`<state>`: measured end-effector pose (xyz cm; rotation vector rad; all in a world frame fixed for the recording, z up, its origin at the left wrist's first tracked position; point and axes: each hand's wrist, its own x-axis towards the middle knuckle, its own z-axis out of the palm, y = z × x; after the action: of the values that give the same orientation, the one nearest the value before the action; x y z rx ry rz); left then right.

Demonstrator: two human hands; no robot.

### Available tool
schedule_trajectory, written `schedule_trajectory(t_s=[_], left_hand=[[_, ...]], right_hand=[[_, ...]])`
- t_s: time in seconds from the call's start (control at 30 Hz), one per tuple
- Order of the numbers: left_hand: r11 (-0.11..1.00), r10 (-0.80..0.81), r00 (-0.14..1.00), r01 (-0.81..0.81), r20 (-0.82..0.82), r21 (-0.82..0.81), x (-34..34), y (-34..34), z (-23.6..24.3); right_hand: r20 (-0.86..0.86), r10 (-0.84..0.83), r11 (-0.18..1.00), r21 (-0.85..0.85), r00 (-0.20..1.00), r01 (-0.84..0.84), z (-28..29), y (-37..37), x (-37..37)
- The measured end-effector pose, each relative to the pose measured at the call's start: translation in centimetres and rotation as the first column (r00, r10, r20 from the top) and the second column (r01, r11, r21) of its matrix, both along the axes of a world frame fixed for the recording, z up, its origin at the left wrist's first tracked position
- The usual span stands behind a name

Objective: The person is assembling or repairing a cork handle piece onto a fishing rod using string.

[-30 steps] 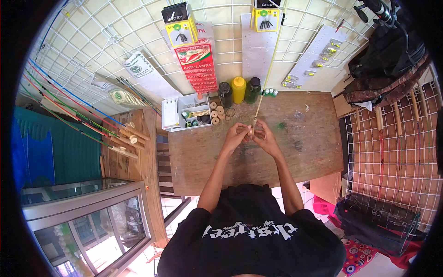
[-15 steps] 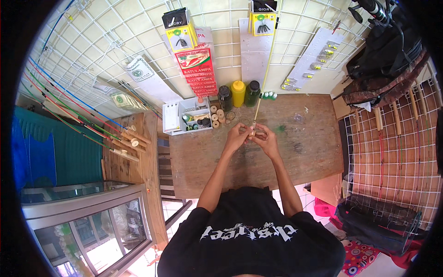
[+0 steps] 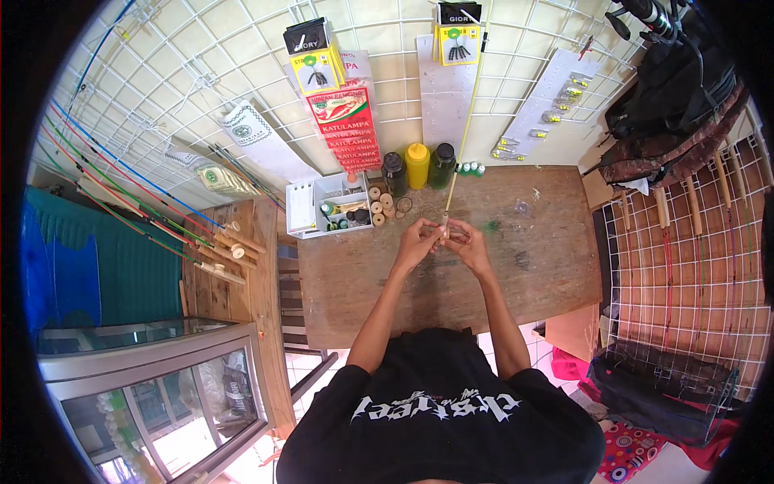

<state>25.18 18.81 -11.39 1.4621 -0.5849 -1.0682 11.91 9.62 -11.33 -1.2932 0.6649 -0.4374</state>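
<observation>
A thin yellow fishing rod [image 3: 469, 113] rises from my hands over the far edge of the table and on up past the wall grid. Dark bands mark it in places, and a pale piece shows at its lower end between my fingers. My left hand [image 3: 418, 244] is closed on that lower end, thumb and fingers pinching. From the other side my right hand [image 3: 468, 246] also grips it, with its fingertips touching those of the left. Both hands are above the middle of the wooden table [image 3: 363, 282]. Fingers partly hide the rod's butt.
A white divided box [image 3: 303, 219] with small bottles stands at the table's back left, beside several cork rings [image 3: 377, 207]. Two dark bottles and a yellow squeeze bottle [image 3: 417, 166] stand behind my hands. Fishing rods [image 3: 218, 250] lie on a side bench; a glass cabinet [image 3: 153, 355] is below.
My fingers have shifted slightly around the rod's lower end and lie closer together. The rod keeps nearly the same slant; the whole view has moved a little.
</observation>
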Motion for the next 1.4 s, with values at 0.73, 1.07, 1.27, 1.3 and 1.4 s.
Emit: schedule_trajectory(t_s=[0.73,1.07,1.27,1.3,1.4], left_hand=[[0.998,0.009,0.982,-0.021,0.186,0.063,-0.8,-0.1,1.2],[0.988,0.100,0.870,-0.030,0.482,-0.151,0.1,-1.2,3.0],[0.985,0.101,0.884,-0.026,0.456,-0.168,0.0,-1.4,3.3],[0.985,0.101,0.884,-0.026,0.457,-0.169,0.0,-1.4,3.3],[0.986,0.093,0.863,-0.011,0.497,-0.164,0.0,-1.1,3.2]], right_hand=[[-0.061,-0.110,0.978,-0.183,0.992,0.098,0.0,1.0,0.6],[-0.058,-0.101,0.981,-0.174,0.993,0.089,-0.6,0.9,0.6],[-0.020,-0.158,0.952,-0.269,0.987,0.147,-1.8,1.2,0.5],[0.011,-0.171,0.946,-0.276,0.985,0.167,-2.0,1.2,0.4],[0.014,-0.181,0.946,-0.270,0.983,0.178,-1.3,1.6,0.5]])
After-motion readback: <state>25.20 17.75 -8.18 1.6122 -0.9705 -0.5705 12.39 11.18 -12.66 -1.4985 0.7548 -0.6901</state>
